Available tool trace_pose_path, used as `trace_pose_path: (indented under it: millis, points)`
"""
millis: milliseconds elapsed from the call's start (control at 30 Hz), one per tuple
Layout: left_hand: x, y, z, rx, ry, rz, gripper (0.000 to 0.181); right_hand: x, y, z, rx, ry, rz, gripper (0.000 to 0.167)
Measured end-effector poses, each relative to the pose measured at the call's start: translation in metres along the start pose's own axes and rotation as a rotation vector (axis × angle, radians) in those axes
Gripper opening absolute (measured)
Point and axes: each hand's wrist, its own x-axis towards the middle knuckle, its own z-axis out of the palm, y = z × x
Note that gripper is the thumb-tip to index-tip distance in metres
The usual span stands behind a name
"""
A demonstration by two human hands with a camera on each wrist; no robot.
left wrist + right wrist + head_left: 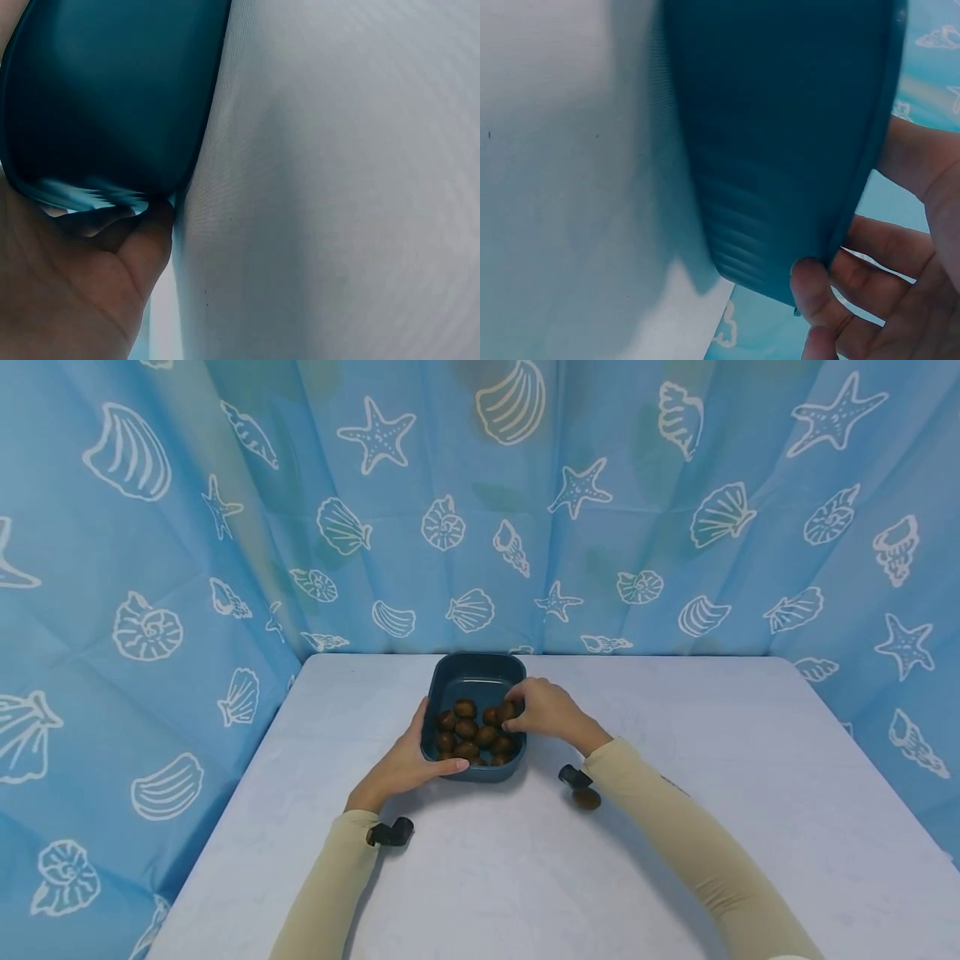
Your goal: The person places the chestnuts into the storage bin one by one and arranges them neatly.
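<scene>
A dark teal rectangular tub (480, 774) stands on the table, its near part filled with several glossy brown, chestnut-like balls (467, 729). My left hand (408, 764) grips the tub's near left corner, thumb along the front rim and fingers against the left side. My right hand (553, 710) reaches over the right rim and pinches one brown ball (506, 711) between thumb and index finger. In the right wrist view the tub's outer wall (772, 150) hides what those fingertips hold. Another brown ball (587, 799) lies on the table below the right wrist.
A white cloth covers the table (480, 885). Behind and to the left hangs a blue curtain (450, 568) with white shells and starfish. Small black cameras sit at the left wrist (392, 833) and right wrist (573, 777).
</scene>
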Motion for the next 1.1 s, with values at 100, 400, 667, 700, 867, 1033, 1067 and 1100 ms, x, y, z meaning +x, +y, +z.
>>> trace_pose_path:
  millis: [100, 400, 667, 700, 867, 1033, 1067, 1100]
  points:
    - [0.0007, 0.0001, 0.0002, 0.001, -0.001, -0.009, 0.126, 0.0008, -0.0003, 0.0035, -0.061, -0.001, 0.008, 0.044]
    - [0.0014, -0.0008, -0.0006, 0.016, 0.0, -0.031, 0.129, 0.0042, -0.0009, 0.0058, -0.112, 0.0, 0.0, 0.041]
    - [0.0022, -0.0015, -0.0002, 0.018, 0.0, -0.019, 0.127, 0.0045, -0.005, 0.0044, -0.123, -0.02, 0.01, 0.04]
    - [0.0021, -0.0011, -0.0002, 0.019, -0.001, -0.017, 0.127, 0.005, -0.005, 0.0046, -0.124, -0.024, 0.012, 0.04]
    - [0.001, 0.0012, -0.001, 0.02, -0.005, -0.045, 0.129, 0.0073, -0.0054, 0.006, -0.13, -0.031, 0.033, 0.043]
    - [0.0, 0.0006, -0.0009, 0.02, 0.0, -0.048, 0.127, 0.0098, -0.0052, 0.0094, -0.136, -0.039, 0.041, 0.042]
    - [-0.0004, 0.0001, -0.0007, 0.02, 0.0, -0.042, 0.127, 0.01, -0.005, 0.0102, -0.137, -0.04, 0.043, 0.041]
    - [-0.0008, -0.0004, -0.0003, 0.018, 0.0, -0.042, 0.127, 0.01, -0.0048, 0.011, -0.134, -0.041, 0.043, 0.04]
